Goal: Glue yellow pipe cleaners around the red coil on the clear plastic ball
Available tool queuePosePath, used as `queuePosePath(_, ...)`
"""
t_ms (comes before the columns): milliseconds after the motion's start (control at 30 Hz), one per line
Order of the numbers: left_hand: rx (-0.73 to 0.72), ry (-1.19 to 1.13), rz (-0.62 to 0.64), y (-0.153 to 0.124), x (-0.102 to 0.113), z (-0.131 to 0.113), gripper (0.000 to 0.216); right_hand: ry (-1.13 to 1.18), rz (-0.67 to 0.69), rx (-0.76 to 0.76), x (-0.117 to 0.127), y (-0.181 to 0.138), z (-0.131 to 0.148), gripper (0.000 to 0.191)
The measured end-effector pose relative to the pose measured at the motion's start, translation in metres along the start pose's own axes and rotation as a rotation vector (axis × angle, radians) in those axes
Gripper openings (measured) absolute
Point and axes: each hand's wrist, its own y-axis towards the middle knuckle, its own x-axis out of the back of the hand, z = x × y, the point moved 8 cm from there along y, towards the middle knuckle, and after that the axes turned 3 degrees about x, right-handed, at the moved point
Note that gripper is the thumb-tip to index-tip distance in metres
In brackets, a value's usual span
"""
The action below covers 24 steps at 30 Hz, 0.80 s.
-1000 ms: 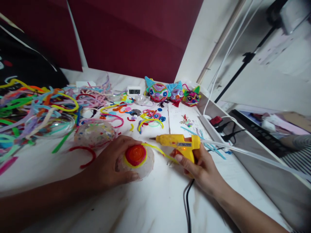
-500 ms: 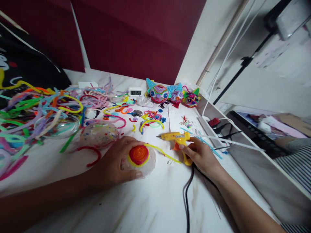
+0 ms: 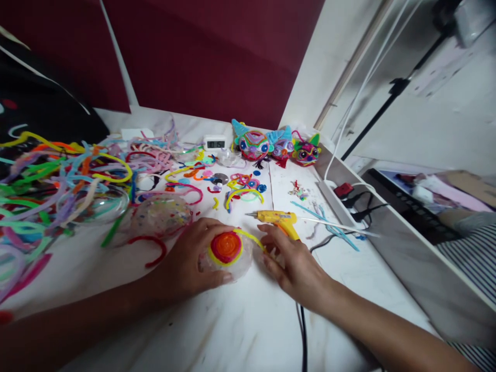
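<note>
My left hand (image 3: 197, 258) is wrapped around a clear plastic dome (image 3: 246, 261) on the table. On the dome sits a coil of pipe cleaner (image 3: 225, 247), orange in the centre, then dark pink, with yellow outermost. A loose tail of yellow pipe cleaner (image 3: 248, 236) leads from the coil to my right hand (image 3: 284, 256), whose fingers close around its far end. Just behind those fingers, a yellow hot glue gun (image 3: 273, 216) rests on the table, nozzle to the left, its handle partly hidden by my right hand.
A tangle of colourful pipe cleaners (image 3: 77, 165) covers the left side. Another clear dome (image 3: 160, 214) lies near my left hand. Decorated animal heads (image 3: 253, 144) and a small digital clock (image 3: 215, 142) stand at the back. A power strip (image 3: 343, 204) lies along the right-hand board.
My right hand has let go of the glue gun, moved left and taken the end of the yellow pipe cleaner. My left hand still holds the dome.
</note>
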Motion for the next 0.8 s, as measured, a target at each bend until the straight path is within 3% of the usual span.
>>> queuePosePath(167,0.048,-0.026,0.031,0.001,0.001,-0.003,0.072,0.031,-0.089,0.071,0.006,-0.002,0.019,0.03)
queuePosePath(300,0.061,-0.026,0.02,0.001,0.003,-0.005,0.078,0.06,-0.115,0.083,0.005,-0.004,0.031,0.031)
queuePosePath(800,-0.023,0.023,-0.003,-0.001,0.005,-0.011,0.065,0.042,-0.128,0.104,-0.004,-0.009,0.043,0.037)
